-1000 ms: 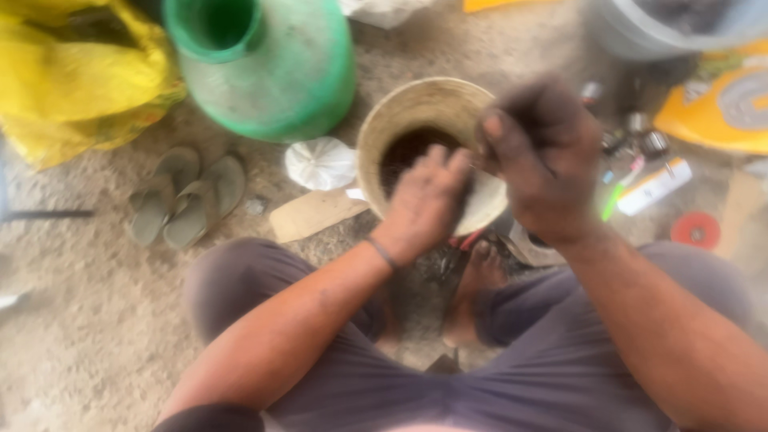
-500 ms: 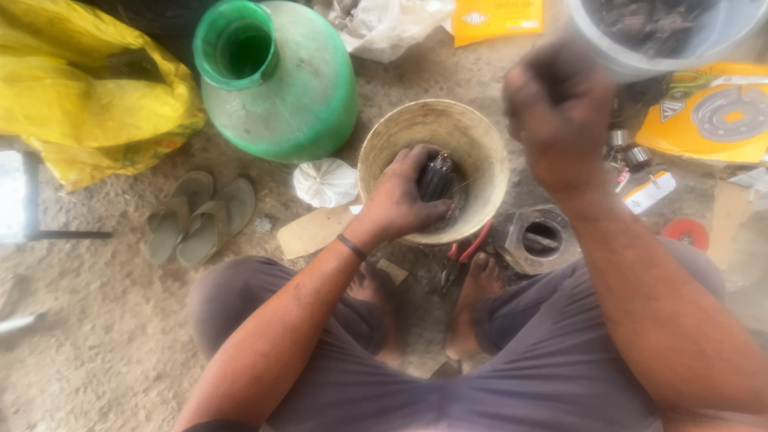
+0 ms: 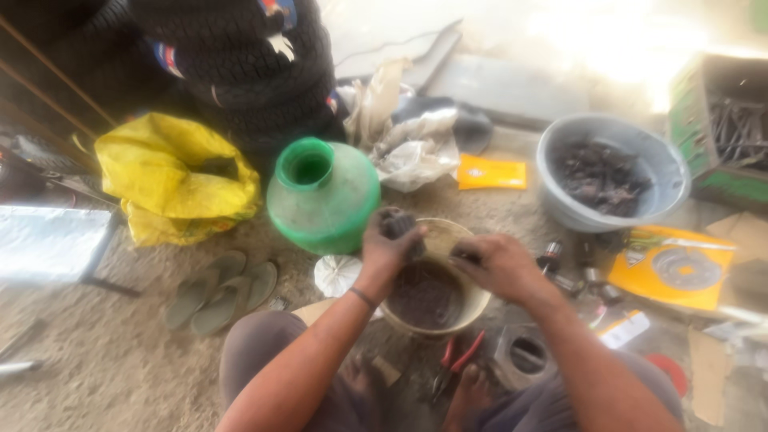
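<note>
- Yellow bag (image 3: 172, 180) slumped far left by the stacked tyres (image 3: 232, 56); parked out of the work zone, well apart from the hands.
- Pair of sandals (image 3: 220, 290) kicked off on the dirt floor (image 3: 104, 360), just left of the knee. Person sits on the ground, so bare feet (image 3: 468, 392) sit near the bowl.
- Green jug (image 3: 322, 192) upright, mouth open, just behind the bowl. Looks kept within arm's reach.
- Left hand (image 3: 388, 248) clenched round a small dark greasy part (image 3: 398, 222), lifted above the bowl rim, likely so drips fall back in.
- Tan bowl (image 3: 432, 284) between the legs, dark liquid or sludge inside; central spot serves both hands.
- Right hand (image 3: 500, 268) over the bowl's right rim, fingers closed on something small and dark (image 3: 466, 256); too blurred to tell what.
- Red-handled pliers (image 3: 456, 364) on the ground just in front of the bowl, near the feet.
- Grey block with a round bore (image 3: 524, 352) right of the pliers.
- Small metal parts (image 3: 576, 272) lie between bowl and grey basin.
- Grey basin (image 3: 612, 172) far right, holding a heap of dark parts.
- Yellow disc pack (image 3: 672, 268) flat on the floor, right edge.
</note>
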